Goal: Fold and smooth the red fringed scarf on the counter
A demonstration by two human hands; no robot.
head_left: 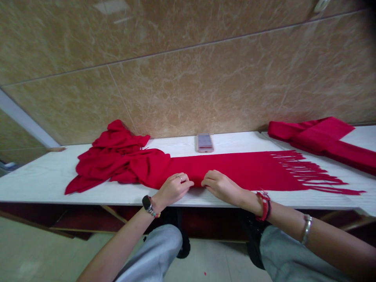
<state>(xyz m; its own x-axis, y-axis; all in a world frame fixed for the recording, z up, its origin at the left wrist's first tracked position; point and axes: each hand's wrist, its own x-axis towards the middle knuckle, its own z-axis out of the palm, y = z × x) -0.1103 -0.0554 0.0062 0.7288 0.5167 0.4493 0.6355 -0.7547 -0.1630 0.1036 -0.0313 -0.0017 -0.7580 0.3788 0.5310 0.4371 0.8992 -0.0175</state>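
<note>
A long red scarf lies stretched across the white table, its fringe fanned out to the right and its other end bunched in a heap at the left. My left hand and my right hand sit close together at the scarf's near edge. Both have curled fingers pinching the red cloth. A watch and bead bracelet are on my left wrist, red bands on my right wrist.
A second red scarf, folded, lies at the table's far right. A phone rests against the tiled wall behind the scarf. My knees in grey trousers are below the table's front edge.
</note>
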